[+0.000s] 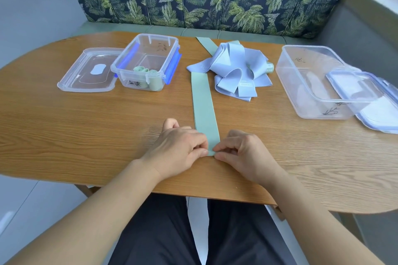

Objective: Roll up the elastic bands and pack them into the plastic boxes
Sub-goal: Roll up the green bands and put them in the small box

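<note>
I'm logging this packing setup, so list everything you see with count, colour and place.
flat band: one, green, lengthwise along table centre
loose bands: heap, count unclear, pale blue, far centre
rolled bands: at least two, green, inside small box
small box: one, clear with blue clasps, far left
small lid: one, clear, left of small box
large box: one, clear, right
large lid: one, blue-edged, right of large box
table: one, wooden
left hand: one, pinching flat band's near end
right hand: one, pinching the same end
</note>
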The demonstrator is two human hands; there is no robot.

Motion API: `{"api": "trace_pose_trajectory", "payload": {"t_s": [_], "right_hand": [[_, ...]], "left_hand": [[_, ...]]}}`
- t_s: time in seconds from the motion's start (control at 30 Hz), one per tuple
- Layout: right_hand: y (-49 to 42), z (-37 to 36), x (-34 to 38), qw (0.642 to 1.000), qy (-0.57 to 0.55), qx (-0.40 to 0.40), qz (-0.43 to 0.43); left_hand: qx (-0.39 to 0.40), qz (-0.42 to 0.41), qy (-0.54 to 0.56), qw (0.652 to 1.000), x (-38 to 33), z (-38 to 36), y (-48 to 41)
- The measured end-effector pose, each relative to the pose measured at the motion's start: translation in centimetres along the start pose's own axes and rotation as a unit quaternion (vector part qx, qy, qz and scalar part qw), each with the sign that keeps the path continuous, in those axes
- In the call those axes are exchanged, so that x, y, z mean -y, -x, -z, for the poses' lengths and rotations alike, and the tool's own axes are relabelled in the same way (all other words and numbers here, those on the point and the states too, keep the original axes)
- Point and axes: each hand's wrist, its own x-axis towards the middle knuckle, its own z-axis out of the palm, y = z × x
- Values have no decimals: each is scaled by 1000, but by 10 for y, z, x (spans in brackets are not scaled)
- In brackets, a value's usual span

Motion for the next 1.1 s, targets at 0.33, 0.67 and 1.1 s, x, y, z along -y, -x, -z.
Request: {"api": "trace_pose_trajectory", "payload": {"t_s": [0.33,0.67,1.1], "right_hand": [[1,-2,-4,999,-34,-5,-2],[4,-5,6,987,109,-73,90],[-1,-17,10,972,162,-84,146]], "left_hand": [[-8,-74,-36,997,3,3,1],[-21,-52,-23,998,7,-1,-1],[-109,132,148,974,18,-8,-5]]}}
